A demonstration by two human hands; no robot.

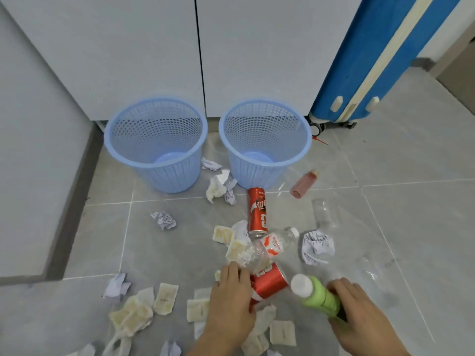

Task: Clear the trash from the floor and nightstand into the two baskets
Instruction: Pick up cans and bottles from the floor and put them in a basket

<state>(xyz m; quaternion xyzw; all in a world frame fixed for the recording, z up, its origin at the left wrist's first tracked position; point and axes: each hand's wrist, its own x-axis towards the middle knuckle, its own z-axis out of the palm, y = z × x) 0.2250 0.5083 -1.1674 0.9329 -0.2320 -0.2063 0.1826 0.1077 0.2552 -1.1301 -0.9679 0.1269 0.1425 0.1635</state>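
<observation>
While a red can (267, 282) is gripped by the left hand (231, 299), fingers curled over it, a green bottle (317, 295) is held in the right hand (359, 312), fingers wrapped round. Two baskets (156, 142) (264, 142) are stood at 12 o'clock, with wrappers (164, 299) and paper (317, 246) strewn on the floor (411, 227) between.

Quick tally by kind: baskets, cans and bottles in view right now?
Baskets: 2, left and right
Red cans: 2
Bottles: 4, green, red, labelled clear, plain clear
Total: 8
</observation>
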